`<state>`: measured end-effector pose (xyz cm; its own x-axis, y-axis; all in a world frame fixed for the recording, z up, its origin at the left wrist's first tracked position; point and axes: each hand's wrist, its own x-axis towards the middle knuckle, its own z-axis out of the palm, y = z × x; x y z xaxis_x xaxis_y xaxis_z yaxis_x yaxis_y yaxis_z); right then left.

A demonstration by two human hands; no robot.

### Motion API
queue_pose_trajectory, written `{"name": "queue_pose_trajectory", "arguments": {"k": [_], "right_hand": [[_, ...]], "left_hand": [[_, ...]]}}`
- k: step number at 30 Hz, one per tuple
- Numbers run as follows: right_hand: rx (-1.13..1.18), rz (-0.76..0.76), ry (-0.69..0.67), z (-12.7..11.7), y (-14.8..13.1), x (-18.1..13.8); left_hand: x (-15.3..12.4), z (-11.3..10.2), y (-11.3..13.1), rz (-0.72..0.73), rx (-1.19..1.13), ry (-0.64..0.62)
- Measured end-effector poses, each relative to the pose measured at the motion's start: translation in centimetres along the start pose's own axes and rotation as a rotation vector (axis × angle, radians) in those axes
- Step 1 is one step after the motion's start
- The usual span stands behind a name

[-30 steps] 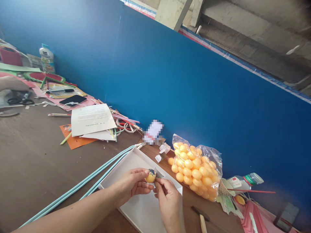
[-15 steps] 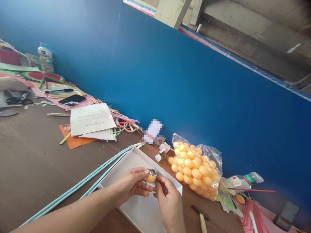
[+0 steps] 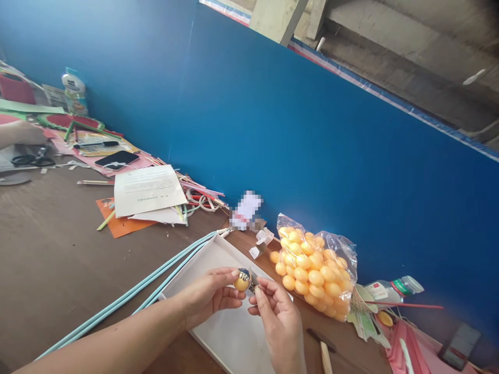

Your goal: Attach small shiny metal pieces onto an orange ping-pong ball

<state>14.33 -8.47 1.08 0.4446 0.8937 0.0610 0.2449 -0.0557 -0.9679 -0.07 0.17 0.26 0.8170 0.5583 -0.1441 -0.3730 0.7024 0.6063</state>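
Note:
My left hand pinches a small orange ball with a dark patterned patch on top, held above a white tray. Close beside it on the right, my right hand has thumb and forefinger pinched at the ball's edge, on a small piece I cannot make out. A clear plastic bag of several orange balls lies just right of the tray.
Pale blue strips run along the brown table. Papers, straws, a phone and scissors lie at the left, where another person's hand rests. A blue wall stands behind; a bottle and tool handle sit at the right.
My right hand has drawn slightly right and down from the ball. The other person's hand at the far left has shifted. The ball stays in my left fingers.

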Motion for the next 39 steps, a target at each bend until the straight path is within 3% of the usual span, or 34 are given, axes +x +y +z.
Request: {"name": "queue_pose_trajectory", "arguments": {"k": [8,18,39], "right_hand": [[0.227,0.063,0.047,0.4,-1.4,-1.3],[0.485,0.182,-0.045,1.1,-0.5,-1.6],[0.634,0.188,-0.070,1.1,1.1,-1.5]], "left_hand": [[0.2,-0.5,-0.6,0.023,0.061,-0.027],[-0.1,0.0,-0.5,0.060,0.044,-0.064],[-0.2,0.2,-0.4,0.040,0.085,-0.110]]}}
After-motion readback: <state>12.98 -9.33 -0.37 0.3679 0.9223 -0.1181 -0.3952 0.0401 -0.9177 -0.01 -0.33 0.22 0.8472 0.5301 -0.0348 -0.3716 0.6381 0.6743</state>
